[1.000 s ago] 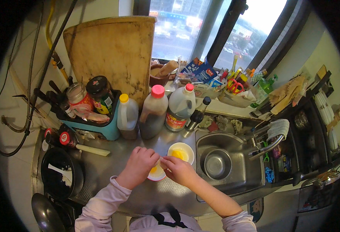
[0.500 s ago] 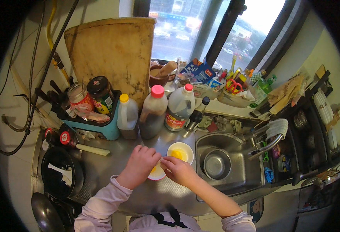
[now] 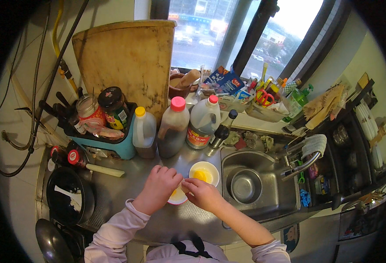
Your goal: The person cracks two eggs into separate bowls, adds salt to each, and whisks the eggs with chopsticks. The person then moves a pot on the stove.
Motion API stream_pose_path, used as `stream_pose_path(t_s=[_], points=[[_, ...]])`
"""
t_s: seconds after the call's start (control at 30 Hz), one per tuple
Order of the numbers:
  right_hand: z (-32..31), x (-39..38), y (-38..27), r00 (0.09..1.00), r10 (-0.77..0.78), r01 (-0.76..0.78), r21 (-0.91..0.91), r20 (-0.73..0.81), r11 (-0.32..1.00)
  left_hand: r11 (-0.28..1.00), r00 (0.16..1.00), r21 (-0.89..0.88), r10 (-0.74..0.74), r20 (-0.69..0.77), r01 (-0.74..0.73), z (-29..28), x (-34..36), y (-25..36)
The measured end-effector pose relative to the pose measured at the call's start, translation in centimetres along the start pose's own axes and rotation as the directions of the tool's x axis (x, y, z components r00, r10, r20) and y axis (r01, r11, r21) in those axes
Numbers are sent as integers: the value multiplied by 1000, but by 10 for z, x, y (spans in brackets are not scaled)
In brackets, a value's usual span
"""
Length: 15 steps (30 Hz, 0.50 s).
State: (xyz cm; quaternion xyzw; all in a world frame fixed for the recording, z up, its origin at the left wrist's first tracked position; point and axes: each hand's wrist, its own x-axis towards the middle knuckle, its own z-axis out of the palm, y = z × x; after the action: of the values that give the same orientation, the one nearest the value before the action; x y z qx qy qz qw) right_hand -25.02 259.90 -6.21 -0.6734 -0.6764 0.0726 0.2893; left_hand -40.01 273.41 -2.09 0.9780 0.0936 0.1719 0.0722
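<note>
My left hand and my right hand meet, fingers closed on what looks like a pale eggshell, mostly hidden by them. Beneath them is a bowl with a red rim and pale yellow contents, largely covered by my hands. Just behind, to the right, stands a white bowl holding yellow yolk.
Tall bottles and a turquoise container line the back beside a wooden board. A black pot and pale stalk lie left on the steel counter. Right are a sink with metal pan and faucet.
</note>
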Motion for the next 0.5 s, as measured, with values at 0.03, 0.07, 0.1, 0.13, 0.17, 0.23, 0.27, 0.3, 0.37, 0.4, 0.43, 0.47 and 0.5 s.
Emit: stream_pose_path(t_s=[0.03,0.07,0.1,0.13,0.17,0.23,0.27,0.3,0.37,0.4,0.43,0.47,0.5], points=[[0,0,0,1000,0,0,-2,1,1000,1000,1000,-11,0,1,0,-2,1,1],[0,0,1,1000,0,0,-3,2,1000,1000,1000,-22,0,1,0,-3,1,1],[0,0,1,1000,0,0,-5,3,1000,1000,1000,-22,-2,4,2,-3,1,1],[0,0,1,1000,-1,1,-3,1,1000,1000,1000,-23,-5,6,5,-2,0,0],[0,1,1,1000,-2,2,-1,0,1000,1000,1000,-24,-7,9,7,-1,0,0],[0,1,1,1000,-4,4,2,-7,1000,1000,1000,-26,-11,11,11,-1,0,0],[1,2,1,1000,-6,6,3,-11,1000,1000,1000,-27,-12,12,13,-1,0,0],[1,2,0,1000,-9,9,4,-15,1000,1000,1000,-24,-14,13,14,-1,0,0],[3,0,3,999,17,-17,-2,41,1000,1000,1000,-18,-17,14,17,0,-1,-1],[4,-1,5,997,31,-31,-6,68,1000,1000,1000,-19,-18,19,18,1,-1,-1],[5,-1,6,997,33,-32,-8,69,999,1000,1000,-20,-18,24,18,1,-1,-1],[5,-1,7,997,35,-34,-10,70,999,1000,999,-21,-18,29,19,1,0,-1],[6,-1,7,997,36,-36,-12,71,999,1000,1000,-24,-20,23,20,2,-1,-1]])
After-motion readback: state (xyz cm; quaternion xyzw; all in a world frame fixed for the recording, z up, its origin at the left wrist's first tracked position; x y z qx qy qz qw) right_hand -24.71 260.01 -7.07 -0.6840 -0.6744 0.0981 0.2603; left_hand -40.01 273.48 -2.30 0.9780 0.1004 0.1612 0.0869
